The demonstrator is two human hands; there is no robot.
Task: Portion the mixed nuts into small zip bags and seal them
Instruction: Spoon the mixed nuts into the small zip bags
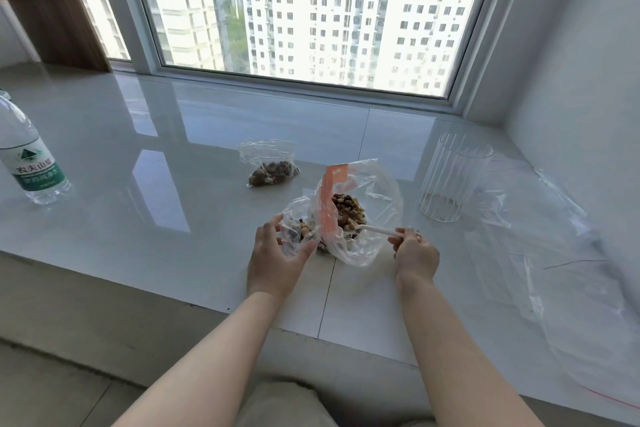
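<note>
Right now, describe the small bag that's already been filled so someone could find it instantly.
Start at the wide window and come down onto the glossy white sill. The filled small bag lies alone mid-sill, beyond both hands. Unlike the large orange-strip bag nearer the person, nobody touches it.

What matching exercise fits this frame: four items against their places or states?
Items:
1. water bottle
2. clear ribbed cup
3. white plastic spoon
4. small bag of nuts

Places or states:
A. in the right hand, tip in the big nut bag
B. far left, upright
C. lying alone behind the big bag
D. right of the big bag, upright

Pairs: 1-B, 2-D, 3-A, 4-C
</note>
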